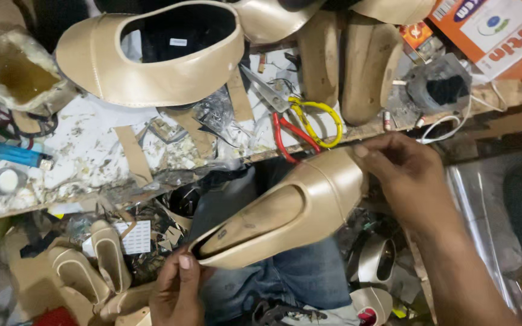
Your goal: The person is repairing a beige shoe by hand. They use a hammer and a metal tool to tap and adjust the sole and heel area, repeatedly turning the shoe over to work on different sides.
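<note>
Two hands hold one beige shoe (285,211) over the lap: the left hand (178,290) pinches its heel end, the right hand (406,178) closes round its toe, steadying it level. Scissors (300,118) lie within reach on the tabletop (86,157) beside another shoe (152,54).

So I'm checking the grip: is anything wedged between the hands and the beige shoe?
Nothing visible: the left hand pinches the heel end of the beige leather shoe upper, the right hand grips its toe directly.
</note>
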